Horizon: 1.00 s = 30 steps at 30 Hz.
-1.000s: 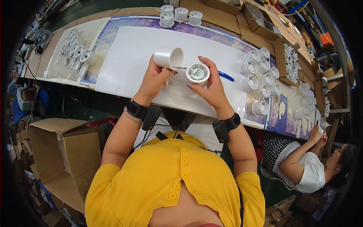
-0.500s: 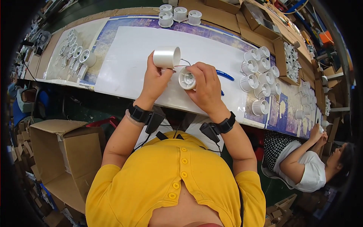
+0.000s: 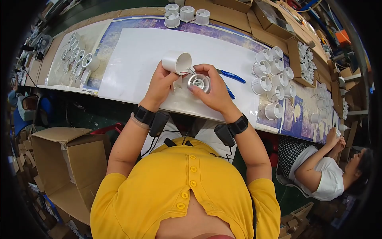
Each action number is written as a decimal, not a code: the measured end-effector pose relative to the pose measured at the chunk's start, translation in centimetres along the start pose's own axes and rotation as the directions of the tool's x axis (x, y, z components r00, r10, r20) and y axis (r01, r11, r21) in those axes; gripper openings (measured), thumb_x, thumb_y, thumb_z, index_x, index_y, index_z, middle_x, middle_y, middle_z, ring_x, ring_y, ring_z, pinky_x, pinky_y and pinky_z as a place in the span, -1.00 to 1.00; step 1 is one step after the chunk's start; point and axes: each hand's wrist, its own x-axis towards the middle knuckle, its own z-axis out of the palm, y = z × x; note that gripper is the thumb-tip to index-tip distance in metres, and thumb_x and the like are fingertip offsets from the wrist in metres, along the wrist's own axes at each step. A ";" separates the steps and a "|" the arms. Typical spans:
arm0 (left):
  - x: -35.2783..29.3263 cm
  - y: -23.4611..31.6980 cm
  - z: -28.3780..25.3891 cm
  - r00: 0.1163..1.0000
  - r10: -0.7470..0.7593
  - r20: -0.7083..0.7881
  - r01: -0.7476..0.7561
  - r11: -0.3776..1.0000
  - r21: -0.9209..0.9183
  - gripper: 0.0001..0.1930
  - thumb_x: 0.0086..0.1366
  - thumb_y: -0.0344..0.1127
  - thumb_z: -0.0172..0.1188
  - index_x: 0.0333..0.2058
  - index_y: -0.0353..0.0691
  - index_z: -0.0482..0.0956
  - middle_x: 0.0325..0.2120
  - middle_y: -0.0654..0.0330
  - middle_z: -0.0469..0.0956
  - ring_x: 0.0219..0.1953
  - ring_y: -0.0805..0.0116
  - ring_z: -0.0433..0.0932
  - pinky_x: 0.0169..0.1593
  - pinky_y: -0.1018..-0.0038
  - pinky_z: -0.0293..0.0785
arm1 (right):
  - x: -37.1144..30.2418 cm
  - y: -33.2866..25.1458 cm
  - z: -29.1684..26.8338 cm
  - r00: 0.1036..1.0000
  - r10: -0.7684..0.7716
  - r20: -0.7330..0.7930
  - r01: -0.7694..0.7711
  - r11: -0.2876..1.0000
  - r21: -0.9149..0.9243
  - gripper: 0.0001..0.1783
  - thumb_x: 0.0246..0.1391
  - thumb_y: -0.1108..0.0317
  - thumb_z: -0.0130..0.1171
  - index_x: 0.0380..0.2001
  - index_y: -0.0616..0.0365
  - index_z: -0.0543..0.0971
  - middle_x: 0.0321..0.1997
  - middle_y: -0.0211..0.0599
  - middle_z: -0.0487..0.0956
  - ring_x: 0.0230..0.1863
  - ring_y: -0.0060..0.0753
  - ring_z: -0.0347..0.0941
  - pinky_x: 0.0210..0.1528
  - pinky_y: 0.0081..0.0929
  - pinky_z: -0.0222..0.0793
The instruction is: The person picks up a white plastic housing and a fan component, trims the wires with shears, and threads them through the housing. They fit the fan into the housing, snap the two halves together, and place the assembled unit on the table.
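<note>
1. A purple-patterned worktop [image 3: 104,42] spreads before me, a large glossy white sheet [image 3: 131,51] over its middle.
2. My left hand [image 3: 160,85] grips a hollow white plastic cylinder [image 3: 171,62], its mouth tilted rightward.
3. My right hand [image 3: 217,93] grasps a round, spoked, pale shiny part [image 3: 198,83] just beside it; thin wires [image 3: 191,71] show between.
4. I judge the step as positioning these two parts; the next move calls for easy wires.
5. A blue-handled tool [image 3: 233,76] lies past my right fingers.
6. Farther off, white cylindrical housings [image 3: 279,79] cluster at right.
</note>
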 end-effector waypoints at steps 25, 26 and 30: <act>0.3 0.3 0.3 0.996 0.009 0.091 -0.021 0.991 0.134 -0.46 0.17 -0.54 0.05 0.15 -0.28 0.18 0.04 0.16 0.34 0.10 0.39 0.34 0.15 0.44 0.27 | 2.7 0.0 0.8 0.992 -0.091 -0.090 0.064 0.961 -0.270 -0.90 -0.03 0.37 0.27 -0.40 0.09 0.63 0.20 -0.24 0.34 0.17 -0.10 0.16 0.10 -0.28 0.23; 0.3 0.3 0.3 0.996 0.008 0.091 -0.020 0.991 0.135 -0.46 0.17 -0.54 0.05 0.15 -0.28 0.18 0.04 0.16 0.34 0.10 0.39 0.34 0.15 0.44 0.27 | 2.6 -0.1 0.7 0.992 -0.091 -0.091 0.063 0.961 -0.269 -0.90 -0.03 0.37 0.27 -0.40 0.09 0.63 0.20 -0.24 0.34 0.17 -0.10 0.16 0.10 -0.28 0.23; 0.5 0.1 0.0 0.992 0.023 0.123 -0.043 0.987 0.156 -0.46 0.18 -0.53 0.04 0.16 -0.29 0.17 0.04 0.16 0.34 0.11 0.39 0.33 0.16 0.44 0.27 | 2.6 -0.1 0.4 0.999 -0.015 -0.040 0.005 0.970 -0.243 -0.91 0.00 0.37 0.24 -0.39 0.10 0.64 0.22 -0.25 0.33 0.20 -0.08 0.14 0.19 -0.25 0.16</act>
